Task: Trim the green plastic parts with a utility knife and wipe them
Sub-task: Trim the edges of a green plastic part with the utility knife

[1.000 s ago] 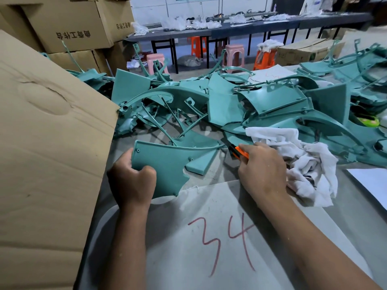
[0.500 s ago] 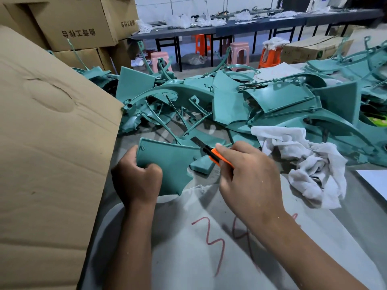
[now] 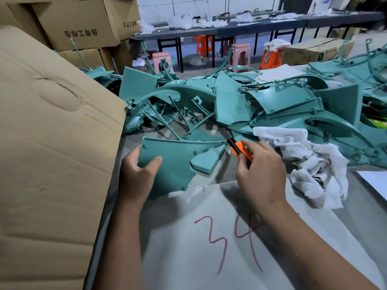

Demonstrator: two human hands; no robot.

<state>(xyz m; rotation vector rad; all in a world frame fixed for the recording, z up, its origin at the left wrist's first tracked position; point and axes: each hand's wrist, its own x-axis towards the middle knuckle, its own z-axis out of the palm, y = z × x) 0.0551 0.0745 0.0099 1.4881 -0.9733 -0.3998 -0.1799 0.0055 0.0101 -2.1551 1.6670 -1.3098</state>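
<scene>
Trimming underway at frame centre: left hand (image 3: 137,175) grips green panel (image 3: 173,162) on desk (image 3: 209,237), right hand (image 3: 261,174) pinches utility knife (image 3: 235,146); advise shallow blade angle, strokes away from fingers.

We cannot see the lower left corner of the green panel (image 3: 178,162), since the left hand (image 3: 136,176) wraps it, fingers out of sight behind. The right hand (image 3: 261,170) covers most of the utility knife (image 3: 237,148); where its blade tip meets the panel is too dark to judge. The cardboard flap (image 3: 52,143) hides the desk's (image 3: 209,206) left edge. The green pile (image 3: 272,105) runs off the right edge. Box lettering is unreadable to us.
</scene>
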